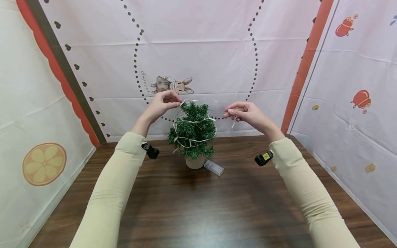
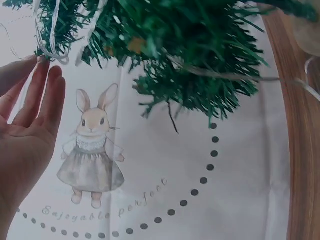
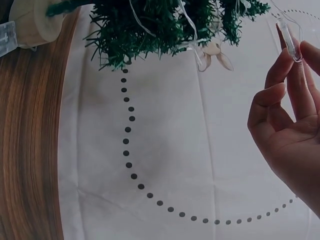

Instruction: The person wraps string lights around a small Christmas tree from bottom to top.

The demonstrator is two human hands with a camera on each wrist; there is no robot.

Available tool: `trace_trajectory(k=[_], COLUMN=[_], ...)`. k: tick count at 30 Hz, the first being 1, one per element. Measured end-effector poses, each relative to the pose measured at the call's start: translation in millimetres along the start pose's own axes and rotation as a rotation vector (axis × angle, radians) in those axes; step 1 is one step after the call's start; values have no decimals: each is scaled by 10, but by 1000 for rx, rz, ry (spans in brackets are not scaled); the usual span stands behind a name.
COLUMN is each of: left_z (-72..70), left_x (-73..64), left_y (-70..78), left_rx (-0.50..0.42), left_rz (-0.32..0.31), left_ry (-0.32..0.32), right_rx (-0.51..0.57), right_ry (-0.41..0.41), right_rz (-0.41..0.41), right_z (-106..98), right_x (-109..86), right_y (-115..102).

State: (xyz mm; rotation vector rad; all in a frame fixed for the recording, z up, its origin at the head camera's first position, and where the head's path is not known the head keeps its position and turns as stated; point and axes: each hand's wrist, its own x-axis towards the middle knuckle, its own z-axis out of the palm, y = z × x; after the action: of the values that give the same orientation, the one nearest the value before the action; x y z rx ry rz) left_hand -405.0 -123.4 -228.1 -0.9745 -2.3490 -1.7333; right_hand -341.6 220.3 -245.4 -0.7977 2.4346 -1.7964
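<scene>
A small artificial Christmas tree (image 1: 193, 129) stands upright in a pale pot (image 1: 195, 162) near the table's back edge. A string of fairy lights (image 1: 198, 141) loops around its branches. Beside the treetop, my left hand (image 1: 162, 104) pinches the light string between thumb and fingertips; in the left wrist view, strands cross the branches just above those fingers. Off to the right of the tree, my right hand (image 1: 248, 114) pinches the loose part of the same string. The right wrist view shows a clear bulb piece (image 3: 290, 42) between its thumb and fingers.
A clear battery box (image 1: 214, 167) lies on the brown wooden table (image 1: 198, 206), touching or very near the pot's right side. Printed cloth (image 1: 198, 62) hangs close behind the tree and along both sides. Each wrist carries a small black camera (image 1: 263, 158).
</scene>
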Motion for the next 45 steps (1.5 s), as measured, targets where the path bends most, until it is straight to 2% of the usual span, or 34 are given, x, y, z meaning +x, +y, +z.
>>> trace_trajectory(k=[7,12,17,21,25,28,32,37,41,45], left_z=[-30,-20,-7,6,25,42,54,31,0,-20], left_x=[-69,-107,-157,-176,-167,-151,-157,-217,-247,-237], left_y=[-64,-118,-162,-143,-94,-89,-126,-183,-208,-195], left_rx=[4,47,24,15,59,56,8,-4,-2,-23], left_rz=[31,38,70,87,63,56,110,164,167,168], left_ry=[-1,6,8,47,62,71,76,52,29,30], right_rx=[2,-6,-5,39,104,135,141,105,53,46], right_ry=[-21,-41,-54,-14,53,74,80,31,-26,-35], right_rz=[-18,-21,-24,-37,-71,-89,-87,-58,-30,-30], right_z=[63,105,138,166,182,191,202,184,161,137], right_x=[16,21,13,17,44,63,67,20,-39,-73], right_y=[6,15,19,-7,-58,-99,-119,-42,34,78])
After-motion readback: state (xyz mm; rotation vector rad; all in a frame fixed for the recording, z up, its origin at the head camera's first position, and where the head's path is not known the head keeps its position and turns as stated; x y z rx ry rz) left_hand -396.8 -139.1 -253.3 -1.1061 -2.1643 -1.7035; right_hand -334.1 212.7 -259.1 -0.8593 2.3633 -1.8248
